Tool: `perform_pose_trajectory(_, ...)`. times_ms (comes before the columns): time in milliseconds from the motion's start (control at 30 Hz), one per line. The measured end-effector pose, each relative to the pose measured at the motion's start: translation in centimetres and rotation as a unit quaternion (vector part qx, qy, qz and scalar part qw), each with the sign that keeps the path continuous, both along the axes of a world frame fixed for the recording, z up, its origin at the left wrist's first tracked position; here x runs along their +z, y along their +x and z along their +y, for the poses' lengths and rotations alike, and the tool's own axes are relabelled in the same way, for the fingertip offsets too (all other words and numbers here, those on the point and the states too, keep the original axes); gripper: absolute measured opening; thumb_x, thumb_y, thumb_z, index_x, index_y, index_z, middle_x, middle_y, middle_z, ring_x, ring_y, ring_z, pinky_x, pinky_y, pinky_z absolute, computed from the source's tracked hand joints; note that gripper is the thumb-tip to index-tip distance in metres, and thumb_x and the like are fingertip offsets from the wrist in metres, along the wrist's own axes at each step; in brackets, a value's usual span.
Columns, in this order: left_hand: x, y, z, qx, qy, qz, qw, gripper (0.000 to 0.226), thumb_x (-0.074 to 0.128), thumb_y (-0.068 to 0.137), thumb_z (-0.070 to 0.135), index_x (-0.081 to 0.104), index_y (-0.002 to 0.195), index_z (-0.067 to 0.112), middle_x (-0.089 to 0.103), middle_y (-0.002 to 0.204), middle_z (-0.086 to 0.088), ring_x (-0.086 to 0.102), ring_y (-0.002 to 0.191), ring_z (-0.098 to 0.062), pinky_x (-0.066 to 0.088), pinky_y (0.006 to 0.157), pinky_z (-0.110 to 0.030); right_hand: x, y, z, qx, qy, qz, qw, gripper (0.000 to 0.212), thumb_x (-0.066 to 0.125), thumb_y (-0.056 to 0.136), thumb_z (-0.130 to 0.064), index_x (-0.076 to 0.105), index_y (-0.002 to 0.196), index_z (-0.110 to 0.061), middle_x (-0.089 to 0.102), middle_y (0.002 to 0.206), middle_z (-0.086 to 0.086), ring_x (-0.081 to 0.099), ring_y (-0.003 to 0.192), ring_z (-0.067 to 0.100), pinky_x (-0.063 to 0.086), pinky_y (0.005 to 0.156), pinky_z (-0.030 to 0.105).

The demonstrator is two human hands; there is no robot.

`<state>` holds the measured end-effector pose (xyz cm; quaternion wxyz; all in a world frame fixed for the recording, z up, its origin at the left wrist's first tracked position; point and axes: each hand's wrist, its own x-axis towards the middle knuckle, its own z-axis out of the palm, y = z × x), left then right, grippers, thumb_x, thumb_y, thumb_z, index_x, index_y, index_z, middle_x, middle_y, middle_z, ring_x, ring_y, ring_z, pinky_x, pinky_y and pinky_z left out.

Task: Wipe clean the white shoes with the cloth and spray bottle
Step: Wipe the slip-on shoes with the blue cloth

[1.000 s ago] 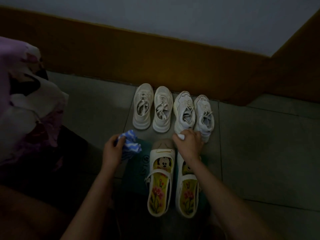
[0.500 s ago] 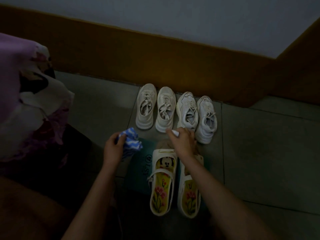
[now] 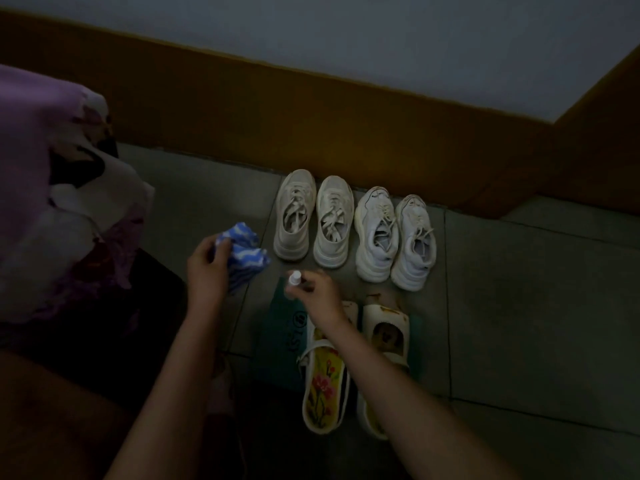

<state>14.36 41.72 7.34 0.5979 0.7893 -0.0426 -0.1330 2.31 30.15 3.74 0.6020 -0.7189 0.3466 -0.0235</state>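
Note:
Two pairs of white sneakers stand side by side on the tiled floor by the brown skirting: a cream pair (image 3: 311, 220) on the left and a whiter pair (image 3: 394, 237) on the right. My left hand (image 3: 206, 268) grips a crumpled blue-and-white striped cloth (image 3: 244, 251) left of the cream pair. My right hand (image 3: 311, 292) holds a small white spray bottle (image 3: 294, 279) just in front of the cream pair, nozzle up, most of the bottle hidden in my fingers.
A pair of white sandals (image 3: 353, 368) with yellow flowered insoles lies under my right forearm, on a green mat (image 3: 277, 337). Purple and white fabric (image 3: 52, 188) bulks at the left. The brown skirting (image 3: 311, 119) and wall corner close the back and right.
My right hand has drawn the spray bottle left, from the whiter pair's heels to in front of the cream pair. The left hand with the cloth has risen slightly.

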Motion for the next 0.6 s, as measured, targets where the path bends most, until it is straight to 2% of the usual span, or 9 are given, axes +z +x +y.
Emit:
perform_pose_trajectory(67,0.0,0.0,0.0,0.000,-0.005,0.007,1.000,0.016,0.048,0.095,0.013,0.060,0.103,0.006,0.059,0.082,0.001,0.050,0.072,-0.001,0.041,0.066,-0.020,-0.2,0.2,0.4,0.009,-0.022,0.027,0.999,0.031,0.066,0.083,-0.005,0.065,0.115,-0.005,0.064,0.104,0.006,0.057,0.110,0.029,0.037,0.106,0.045)
perform_pose_trajectory(133,0.2,-0.2,0.0,-0.002,-0.004,0.016,1.000,0.014,0.047,0.095,0.014,0.058,0.103,0.011,0.057,0.080,0.007,0.051,0.072,0.000,0.040,0.064,-0.015,-0.3,0.2,0.6,0.028,-0.053,0.045,0.997,0.033,0.064,0.085,-0.006,0.063,0.118,-0.005,0.064,0.112,0.009,0.051,0.119,0.032,0.036,0.107,0.043)
perform_pose_trajectory(200,0.4,-0.4,-0.1,0.000,-0.007,0.021,1.000,0.016,0.046,0.096,0.015,0.058,0.106,0.010,0.058,0.084,0.004,0.052,0.073,-0.001,0.040,0.064,-0.014,-0.3,0.2,0.7,0.057,-0.083,0.048,0.994,0.031,0.062,0.088,-0.010,0.063,0.119,-0.007,0.063,0.108,0.004,0.049,0.121,0.034,0.038,0.103,0.039)
perform_pose_trajectory(267,0.8,-0.4,-0.2,-0.002,-0.006,0.018,1.000,0.020,0.046,0.096,0.016,0.059,0.110,0.008,0.059,0.092,-0.002,0.054,0.076,-0.006,0.042,0.066,-0.016,-0.4,0.3,0.7,0.072,-0.114,0.057,0.989,0.030,0.060,0.089,-0.014,0.064,0.118,-0.010,0.060,0.119,0.012,0.048,0.121,0.034,0.040,0.096,0.037)
perform_pose_trajectory(333,1.1,-0.4,-0.4,-0.009,-0.009,0.013,1.000,0.021,0.046,0.096,0.016,0.058,0.111,0.007,0.059,0.092,-0.002,0.055,0.077,-0.006,0.042,0.067,-0.017,-0.5,0.4,0.6,0.073,-0.137,0.074,0.985,0.029,0.058,0.091,-0.019,0.064,0.119,-0.015,0.055,0.127,0.016,0.048,0.121,0.034,0.041,0.092,0.036)
perform_pose_trajectory(500,1.7,-0.1,-0.9,-0.040,-0.027,0.005,0.999,0.020,0.048,0.095,0.014,0.060,0.108,0.006,0.061,0.091,-0.006,0.054,0.077,-0.006,0.043,0.072,-0.024,-0.6,0.6,0.6,0.097,-0.164,0.090,0.978,0.032,0.056,0.092,-0.024,0.061,0.123,-0.022,0.052,0.133,0.013,0.045,0.126,0.031,0.041,0.097,0.038)
perform_pose_trajectory(600,2.1,-0.2,-1.1,-0.053,-0.034,-0.003,0.998,0.015,0.048,0.095,0.013,0.060,0.103,0.009,0.060,0.081,0.003,0.053,0.074,-0.003,0.043,0.066,-0.012,-0.5,0.8,0.5,0.107,-0.183,0.108,0.971,0.034,0.057,0.091,-0.026,0.060,0.125,-0.021,0.048,0.139,0.012,0.040,0.132,0.029,0.038,0.100,0.037)
